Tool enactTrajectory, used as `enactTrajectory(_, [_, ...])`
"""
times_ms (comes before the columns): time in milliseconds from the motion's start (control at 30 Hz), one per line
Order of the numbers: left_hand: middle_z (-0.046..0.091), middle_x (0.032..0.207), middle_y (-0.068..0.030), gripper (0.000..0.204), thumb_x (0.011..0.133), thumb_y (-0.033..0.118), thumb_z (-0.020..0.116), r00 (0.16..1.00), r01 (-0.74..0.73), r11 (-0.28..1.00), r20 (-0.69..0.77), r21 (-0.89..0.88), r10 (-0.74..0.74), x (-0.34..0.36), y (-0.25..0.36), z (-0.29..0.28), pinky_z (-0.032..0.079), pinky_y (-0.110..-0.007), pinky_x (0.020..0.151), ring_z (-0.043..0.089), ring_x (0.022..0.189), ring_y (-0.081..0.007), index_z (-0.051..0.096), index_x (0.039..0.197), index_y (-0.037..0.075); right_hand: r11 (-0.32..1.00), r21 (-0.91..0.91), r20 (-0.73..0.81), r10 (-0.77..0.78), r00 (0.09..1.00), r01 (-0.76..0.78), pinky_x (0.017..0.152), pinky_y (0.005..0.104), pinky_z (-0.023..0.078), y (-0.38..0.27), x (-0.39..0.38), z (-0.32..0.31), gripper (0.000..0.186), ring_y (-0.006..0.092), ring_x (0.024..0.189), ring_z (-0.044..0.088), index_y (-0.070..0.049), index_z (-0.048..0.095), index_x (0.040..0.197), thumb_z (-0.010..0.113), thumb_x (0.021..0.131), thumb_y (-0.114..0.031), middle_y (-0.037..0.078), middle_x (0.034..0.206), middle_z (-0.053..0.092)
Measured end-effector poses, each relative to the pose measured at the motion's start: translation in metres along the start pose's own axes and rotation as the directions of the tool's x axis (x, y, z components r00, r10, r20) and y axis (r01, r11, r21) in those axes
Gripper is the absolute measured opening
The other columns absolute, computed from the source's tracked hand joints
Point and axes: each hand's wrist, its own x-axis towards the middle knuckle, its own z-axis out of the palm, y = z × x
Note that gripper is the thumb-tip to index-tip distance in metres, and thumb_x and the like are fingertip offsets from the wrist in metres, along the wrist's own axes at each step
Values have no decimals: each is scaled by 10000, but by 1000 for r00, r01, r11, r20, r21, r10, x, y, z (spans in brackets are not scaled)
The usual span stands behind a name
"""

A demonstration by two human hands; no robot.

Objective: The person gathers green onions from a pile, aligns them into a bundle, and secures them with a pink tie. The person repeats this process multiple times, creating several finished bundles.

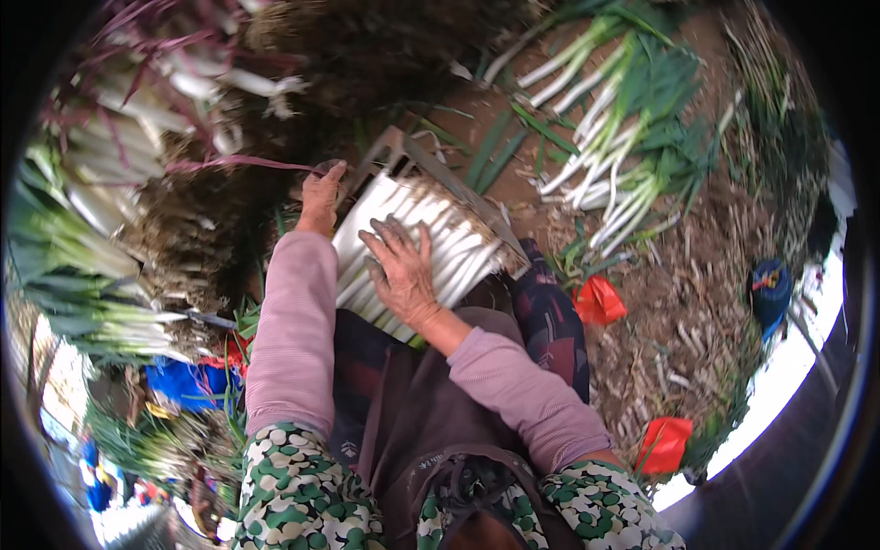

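Note:
A row of long white leeks (458,267) lies side by side in front of me in an angular frame (477,203), root ends to the upper right. My right hand (403,280) rests on the white stalks, fingers spread. At the frame's left corner, my left hand (321,200) is closed on the end of a thin pinkish-purple strip (240,161), which stretches leftward toward the piled bundles. The leeks' lower ends are partly hidden by my right arm and apron.
Bundled leeks (101,197) with roots are stacked on the left. Loose leeks (605,156) with green leaves lie on the soil at upper right. Red pieces (600,301) lie right of my knee, near scattered trimmings (678,330). A blue object (770,291) stands far right.

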Motion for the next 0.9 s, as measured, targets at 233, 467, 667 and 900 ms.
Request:
enactTrajectory(233, [653,800,-124,406,960,337,529,962,-252,785,59,565,266,-82,8,53,452,-358,710,586,758,-196,650,982,-50,730,549,-186,582,792,-407,813,313,510,11,-78,-35,168,204,896,664,0,643,1056,629,904,-71,123,970,691])
enactTrajectory(467, [649,1183,-116,348,976,304,478,808,-293,348,36,891,588,-117,-21,83,397,-393,974,590,1100,-292,629,1203,89,709,398,-23,642,767,-582,710,408,509,56,-5,-36,242,363,770,662,6,646,959,715,832,-188,208,837,680])
enactTrajectory(667, [544,1356,-77,447,938,230,487,743,-309,205,101,929,662,-129,-39,85,260,-460,1064,455,1278,-287,498,1375,134,713,344,-109,676,729,-610,697,420,509,62,14,-21,244,386,741,657,5,660,868,747,781,-205,214,753,664])
enactTrajectory(900, [543,1360,-80,457,944,295,474,774,-279,246,65,928,630,-125,-42,85,244,-463,1067,444,1286,-293,510,1371,135,757,259,-182,648,740,-600,643,360,513,64,18,-15,151,299,647,668,11,683,793,683,778,-139,161,716,677])
